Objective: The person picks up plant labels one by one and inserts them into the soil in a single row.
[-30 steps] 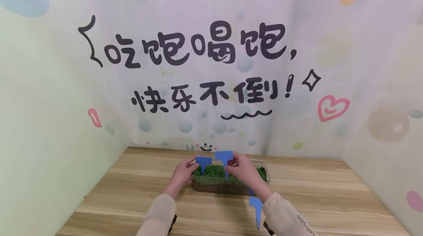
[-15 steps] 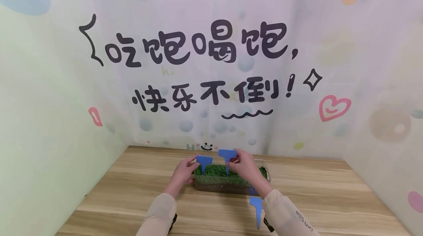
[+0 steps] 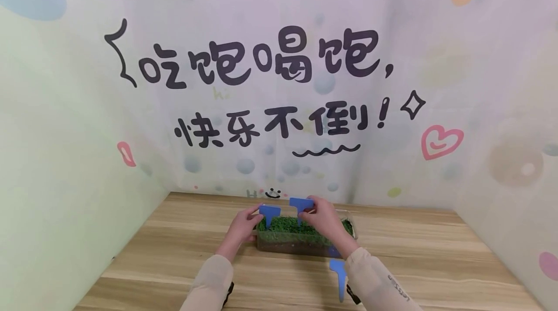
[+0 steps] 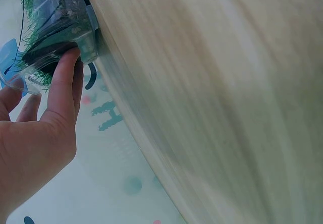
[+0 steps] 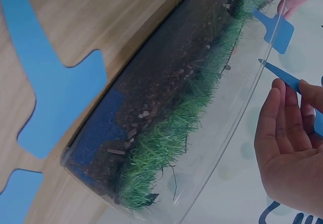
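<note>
Right hand (image 3: 327, 220), fingers (image 5: 270, 114) bent, pinches marker (image 3: 300, 203) above grass (image 5: 174, 120).

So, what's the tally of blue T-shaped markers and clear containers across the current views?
Blue T-shaped markers: 4 (one standing in the grass, one in the right hand, two on the table, one seen only in the right wrist view)
Clear container: 1
Total: 5

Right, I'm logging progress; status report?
Left hand holding end of container. Right hand pinching blue marker, tip above grass. Second marker stands nearby. No obstruction evident.
</note>
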Demonstrator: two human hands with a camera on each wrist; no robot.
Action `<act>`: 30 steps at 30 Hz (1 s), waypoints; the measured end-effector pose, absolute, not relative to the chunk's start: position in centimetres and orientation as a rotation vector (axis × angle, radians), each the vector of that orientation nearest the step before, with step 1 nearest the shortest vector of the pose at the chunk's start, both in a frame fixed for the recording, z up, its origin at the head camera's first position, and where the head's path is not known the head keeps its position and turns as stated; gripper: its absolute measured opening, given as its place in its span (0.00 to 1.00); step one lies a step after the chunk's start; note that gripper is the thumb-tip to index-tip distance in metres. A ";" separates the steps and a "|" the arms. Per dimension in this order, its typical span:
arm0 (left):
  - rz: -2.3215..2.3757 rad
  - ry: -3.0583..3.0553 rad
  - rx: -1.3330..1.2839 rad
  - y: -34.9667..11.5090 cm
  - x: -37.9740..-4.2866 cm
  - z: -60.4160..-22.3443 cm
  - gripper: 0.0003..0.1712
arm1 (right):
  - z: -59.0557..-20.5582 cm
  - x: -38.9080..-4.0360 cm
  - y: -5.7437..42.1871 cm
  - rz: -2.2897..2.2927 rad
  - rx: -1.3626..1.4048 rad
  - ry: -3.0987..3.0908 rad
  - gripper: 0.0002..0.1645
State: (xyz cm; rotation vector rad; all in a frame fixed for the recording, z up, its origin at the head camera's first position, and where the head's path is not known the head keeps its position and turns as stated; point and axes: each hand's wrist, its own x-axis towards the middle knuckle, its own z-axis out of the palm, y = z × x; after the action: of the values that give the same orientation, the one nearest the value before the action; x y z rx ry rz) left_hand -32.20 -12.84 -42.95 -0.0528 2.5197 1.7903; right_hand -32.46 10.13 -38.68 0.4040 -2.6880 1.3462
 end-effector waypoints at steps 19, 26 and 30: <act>1.797 2.523 -0.024 -12.8 -31.9 -42.6 0.27 | -39.4 -33.4 10.0 1.298 0.454 -2.647 0.06; 1.785 2.537 -0.043 -12.7 -32.0 -42.7 0.27 | -39.9 -33.7 9.9 1.294 0.443 -2.681 0.05; 1.795 2.522 -0.049 -12.7 -32.2 -42.9 0.27 | -40.2 -33.9 9.8 1.287 0.436 -2.699 0.06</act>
State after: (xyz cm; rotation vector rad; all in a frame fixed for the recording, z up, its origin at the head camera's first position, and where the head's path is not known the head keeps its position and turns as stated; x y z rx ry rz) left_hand -32.17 -12.70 -42.89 -0.0487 2.5219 1.7946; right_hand -33.86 9.77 -40.19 0.4358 -2.6991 1.2865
